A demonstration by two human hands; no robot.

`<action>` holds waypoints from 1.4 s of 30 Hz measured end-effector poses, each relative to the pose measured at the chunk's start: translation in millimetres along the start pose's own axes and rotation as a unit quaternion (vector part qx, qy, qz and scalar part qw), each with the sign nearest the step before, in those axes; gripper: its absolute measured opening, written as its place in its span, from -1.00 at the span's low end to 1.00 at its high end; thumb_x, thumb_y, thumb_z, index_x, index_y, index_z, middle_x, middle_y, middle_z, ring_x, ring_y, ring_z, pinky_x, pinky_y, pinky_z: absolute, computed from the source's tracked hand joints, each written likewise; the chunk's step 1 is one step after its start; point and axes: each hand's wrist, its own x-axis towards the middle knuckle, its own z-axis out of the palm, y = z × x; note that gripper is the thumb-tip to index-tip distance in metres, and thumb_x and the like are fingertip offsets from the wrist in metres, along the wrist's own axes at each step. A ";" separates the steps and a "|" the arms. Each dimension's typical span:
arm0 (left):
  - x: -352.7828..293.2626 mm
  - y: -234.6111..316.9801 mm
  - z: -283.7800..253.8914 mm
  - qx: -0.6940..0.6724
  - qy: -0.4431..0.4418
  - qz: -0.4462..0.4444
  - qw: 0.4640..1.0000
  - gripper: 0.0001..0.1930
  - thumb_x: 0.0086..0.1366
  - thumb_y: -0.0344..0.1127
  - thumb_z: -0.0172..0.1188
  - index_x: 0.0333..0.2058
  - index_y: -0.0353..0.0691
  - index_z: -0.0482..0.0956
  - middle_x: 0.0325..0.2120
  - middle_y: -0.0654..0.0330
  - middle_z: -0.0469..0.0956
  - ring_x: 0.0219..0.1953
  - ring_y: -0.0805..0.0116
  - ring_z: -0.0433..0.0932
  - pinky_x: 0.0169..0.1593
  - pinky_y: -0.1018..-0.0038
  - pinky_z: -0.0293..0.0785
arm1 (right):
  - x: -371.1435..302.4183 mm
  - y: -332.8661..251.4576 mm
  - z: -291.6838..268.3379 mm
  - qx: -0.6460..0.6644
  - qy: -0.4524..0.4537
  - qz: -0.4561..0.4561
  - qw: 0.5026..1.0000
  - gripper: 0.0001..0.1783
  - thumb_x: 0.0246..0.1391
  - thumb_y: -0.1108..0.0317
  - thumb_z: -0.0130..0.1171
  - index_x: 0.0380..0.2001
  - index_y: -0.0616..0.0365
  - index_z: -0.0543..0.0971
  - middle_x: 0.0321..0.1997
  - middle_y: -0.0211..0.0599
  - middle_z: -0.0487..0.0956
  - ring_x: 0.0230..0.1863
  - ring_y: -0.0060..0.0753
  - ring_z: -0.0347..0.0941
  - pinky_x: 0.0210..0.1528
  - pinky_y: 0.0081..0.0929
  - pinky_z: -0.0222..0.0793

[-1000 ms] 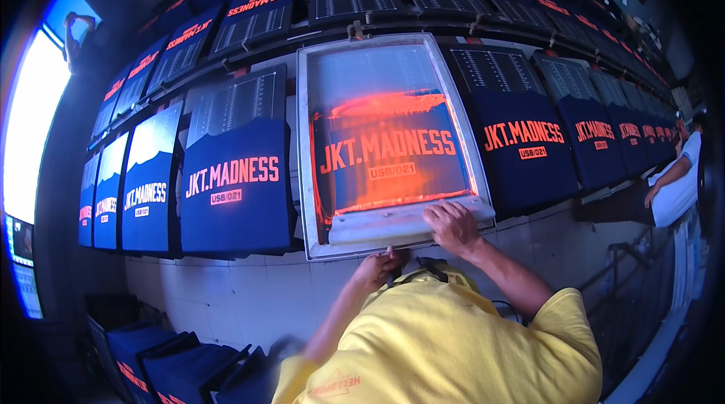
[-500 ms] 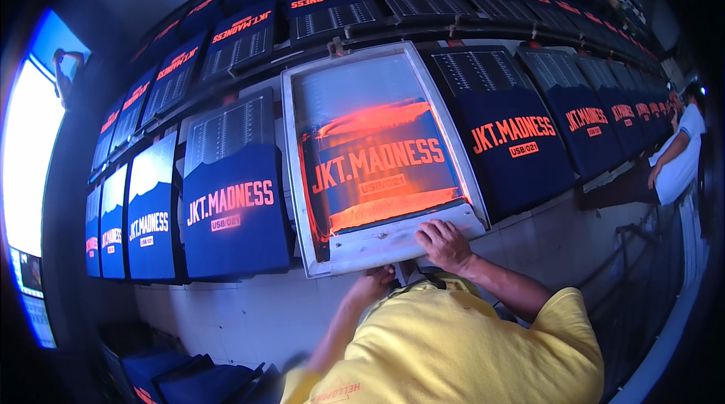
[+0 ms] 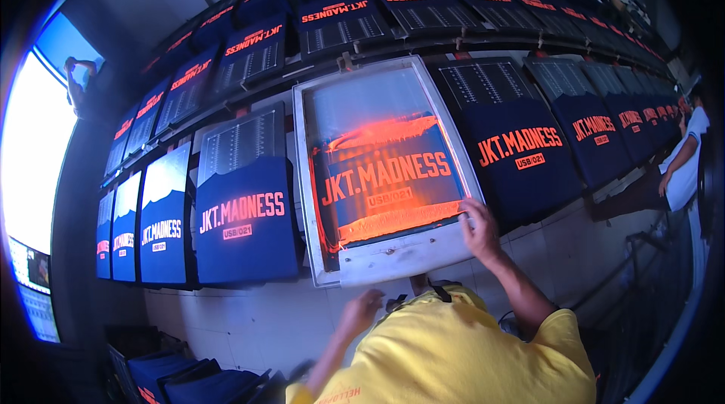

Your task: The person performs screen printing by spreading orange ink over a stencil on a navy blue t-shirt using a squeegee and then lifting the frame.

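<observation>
A pale metal-edged printing screen lies over a board in front of me. Its mesh carries bright orange ink in two bands, above and below the lettering. At the near right corner, my right hand is closed on the screen's edge, with its fingertips over the rim. My left hand hangs below the near edge, apart from the screen. Motion smears its fingers, and I see nothing held in it.
Navy shirts with orange print lie on boards in rows, one left of the screen and another right of it. A person in a white shirt stands at far right. Folded navy cloth sits low at left.
My right hand has slid from the screen's near edge to its right corner. My left hand has drawn down and away from under the near edge. My view has shifted slightly.
</observation>
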 end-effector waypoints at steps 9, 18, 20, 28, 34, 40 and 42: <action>37.5 -12.4 -100.7 0.118 0.365 -0.022 0.923 -0.76 0.36 -0.40 0.06 -0.04 -0.30 0.54 -0.27 -0.02 0.60 -0.26 0.26 0.61 -0.17 0.39 0.50 | 0.2 92.8 13.9 0.291 -0.007 0.153 0.944 -0.43 0.19 0.46 0.06 0.26 0.39 0.29 0.35 0.08 0.30 0.39 -0.12 0.22 0.40 -0.27 0.12; 69.4 -55.1 -95.6 -0.042 0.364 -0.066 0.928 -0.75 0.34 -0.40 0.07 -0.12 -0.39 0.62 -0.52 0.12 0.59 -0.49 0.44 0.53 -0.36 0.49 0.41 | 18.8 84.5 -0.8 0.505 -0.015 0.201 0.839 -0.28 0.26 0.12 0.02 0.31 0.41 0.18 0.40 0.06 0.22 0.47 -0.16 0.03 0.49 -0.27 -0.15; 69.5 -48.1 -89.6 -0.076 0.389 -0.074 0.915 -0.77 0.34 -0.41 0.07 -0.15 -0.42 0.63 -0.55 0.17 0.56 -0.50 0.53 0.48 -0.38 0.52 0.39 | 18.8 78.0 -2.3 0.510 -0.004 0.203 0.836 -0.26 0.27 0.07 -0.01 0.32 0.42 0.18 0.40 0.07 0.21 0.47 -0.15 0.05 0.48 -0.27 -0.13; 74.5 -55.0 -89.8 0.006 0.403 -0.059 0.913 -0.74 0.35 -0.34 0.09 -0.15 -0.42 0.62 -0.52 0.07 0.61 -0.49 0.38 0.55 -0.35 0.45 0.43 | 13.2 88.9 11.0 0.398 0.008 0.168 0.902 -0.30 0.30 0.10 -0.03 0.31 0.44 0.18 0.41 0.05 0.22 0.45 -0.14 0.09 0.47 -0.28 -0.09; 55.6 -29.7 -94.2 0.235 0.379 -0.065 0.893 -0.58 0.34 -0.23 0.15 0.09 -0.35 0.47 -0.05 -0.08 0.56 -0.04 -0.01 0.54 0.06 0.23 0.45 | 17.4 55.8 -9.6 0.074 0.018 -0.003 0.997 -0.48 0.15 0.19 0.19 0.12 0.25 0.44 0.28 0.06 0.36 0.30 0.07 0.29 0.32 -0.20 0.22; 9.2 57.4 -89.0 0.340 0.078 0.161 0.923 -0.39 0.07 -0.25 0.37 0.12 -0.27 0.45 0.19 0.05 0.39 0.25 -0.01 0.31 0.31 0.12 0.22 | -12.9 -6.7 -61.8 -0.092 -0.272 -0.145 0.947 -0.22 -0.16 0.15 0.44 0.15 0.20 0.41 0.20 -0.14 0.40 0.33 -0.10 0.23 0.33 -0.17 0.23; 11.7 70.3 -77.7 0.373 0.028 0.195 0.907 -0.43 0.07 -0.28 0.28 0.09 -0.28 0.45 0.18 0.07 0.39 0.26 0.01 0.29 0.34 0.15 0.18 | -19.3 -2.1 -59.8 -0.185 -0.299 -0.197 0.915 -0.14 -0.31 0.21 0.47 0.15 0.17 0.42 0.18 -0.18 0.39 0.29 -0.13 0.25 0.30 -0.19 0.27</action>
